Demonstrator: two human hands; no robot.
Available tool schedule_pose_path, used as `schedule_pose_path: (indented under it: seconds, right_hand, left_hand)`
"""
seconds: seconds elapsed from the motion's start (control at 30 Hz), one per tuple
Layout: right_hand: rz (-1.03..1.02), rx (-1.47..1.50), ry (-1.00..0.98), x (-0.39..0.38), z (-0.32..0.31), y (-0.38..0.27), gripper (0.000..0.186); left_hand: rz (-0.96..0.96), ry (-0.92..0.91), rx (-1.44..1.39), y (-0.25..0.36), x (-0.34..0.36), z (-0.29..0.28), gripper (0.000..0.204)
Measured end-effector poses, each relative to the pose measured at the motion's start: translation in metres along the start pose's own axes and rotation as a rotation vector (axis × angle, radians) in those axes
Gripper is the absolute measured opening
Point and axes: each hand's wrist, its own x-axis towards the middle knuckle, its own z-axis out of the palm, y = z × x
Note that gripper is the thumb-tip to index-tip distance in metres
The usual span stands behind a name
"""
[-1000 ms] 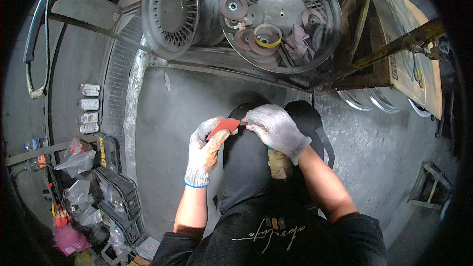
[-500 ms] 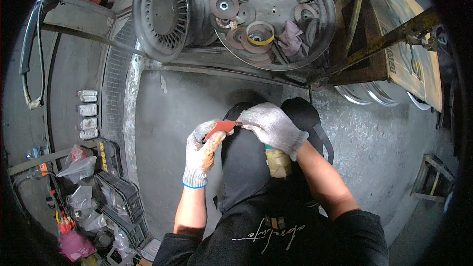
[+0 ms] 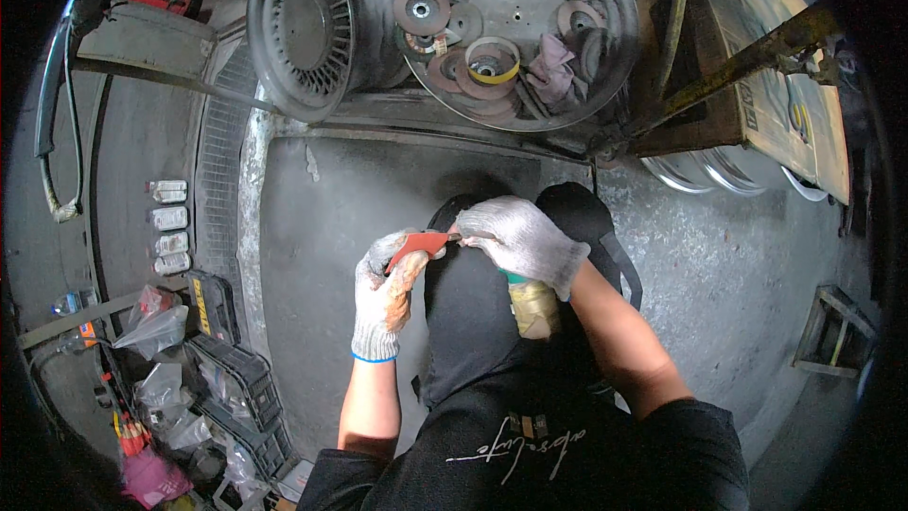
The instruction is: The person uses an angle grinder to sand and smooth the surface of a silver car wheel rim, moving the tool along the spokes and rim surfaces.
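Both my hands wear grey knit gloves and meet over my knees. My left hand [image 3: 386,289] pinches the lower end of a small red sheet of sandpaper [image 3: 419,245]. My right hand [image 3: 522,239] grips the sheet's upper right end. A yellowish bottle [image 3: 532,304] with a green cap stands between my legs, just under my right wrist. Straight ahead lies a flat metal wheel [image 3: 530,33] bearing several sanding discs, a roll of yellow tape [image 3: 492,61] and a rag [image 3: 553,61].
A second spoked wheel [image 3: 307,33] leans at the left of the flat one. Black tool cases [image 3: 232,374], plastic bags and small white boxes [image 3: 170,227] lie on the floor at my left. A cardboard box [image 3: 766,85] and a yellow bar stand at the right.
The view has tilted slightly, so the wheels sit higher in the picture. My hands stay together on the red sheet with hardly any shift.
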Motion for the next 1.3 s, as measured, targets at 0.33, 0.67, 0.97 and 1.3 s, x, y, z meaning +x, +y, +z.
schedule_pose_path:
  seconds: [0.33, 0.67, 0.97, 1.3]
  right_hand:
    - [0.053, 0.019, -0.021, -0.001, 0.003, 0.003, 0.025]
    - [0.079, -0.008, -0.044, -0.001, 0.003, -0.005, 0.024]
    - [0.073, 0.034, -0.020, 0.003, -0.004, -0.014, 0.020]
    - [0.174, 0.123, 0.245, -0.004, 0.006, -0.022, 0.023]
  left_hand:
    - [-0.006, 0.010, 0.100, 0.004, -0.004, 0.014, 0.034]
    - [0.009, 0.062, 0.067, -0.002, -0.004, 0.002, 0.035]
    - [0.030, 0.001, 0.153, -0.006, -0.008, 0.012, 0.035]
    - [0.049, 0.066, 0.067, -0.029, -0.013, 0.010, 0.032]
